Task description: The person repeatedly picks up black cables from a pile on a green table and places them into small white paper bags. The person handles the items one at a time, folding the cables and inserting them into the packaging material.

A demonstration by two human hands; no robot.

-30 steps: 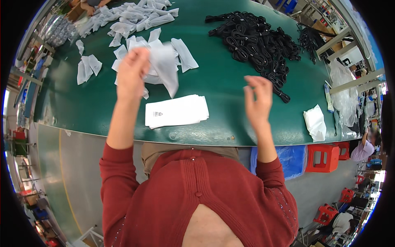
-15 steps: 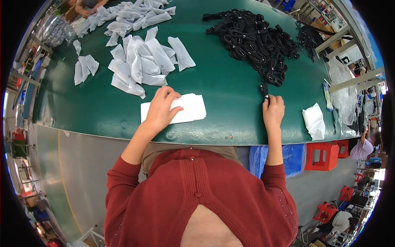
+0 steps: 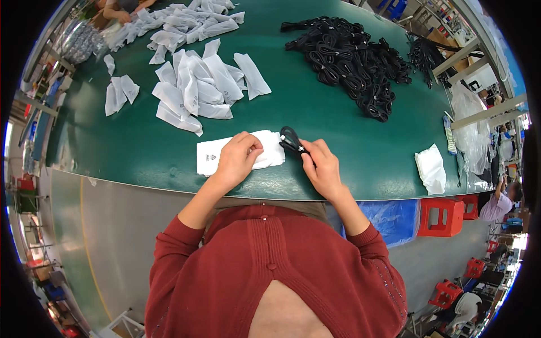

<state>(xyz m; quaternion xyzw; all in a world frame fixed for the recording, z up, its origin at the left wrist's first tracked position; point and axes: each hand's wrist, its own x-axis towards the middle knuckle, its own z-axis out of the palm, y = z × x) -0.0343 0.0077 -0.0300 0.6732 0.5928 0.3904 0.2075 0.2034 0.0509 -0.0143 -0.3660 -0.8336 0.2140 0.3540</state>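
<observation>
A flat stack of white bags (image 3: 212, 153) lies near the table's front edge. My left hand (image 3: 238, 160) rests on it, thumb and fingers drawn together in a pinch at the top bag near the stack's right part. Just to the right, my right hand (image 3: 323, 169) grips a coiled black cable (image 3: 291, 141) between thumb and fingers. The coil's far end reaches the right edge of the stack. Beyond my left hand is a heap of filled white bags (image 3: 197, 84). A big pile of coiled black cables (image 3: 349, 62) lies farther off to the right.
Another heap of filled bags (image 3: 189, 25) lies at the far left, by a co-worker's hand (image 3: 123, 17). A folded white bag bundle (image 3: 431, 169) sits at the right front edge. Metal frame posts (image 3: 487, 112) border the table's right side. Red stools (image 3: 441, 218) stand below.
My right hand has moved left with the black cable, from the right part of the table to the stack. My left hand has shifted right along the stack, its fingers now pinched together.
</observation>
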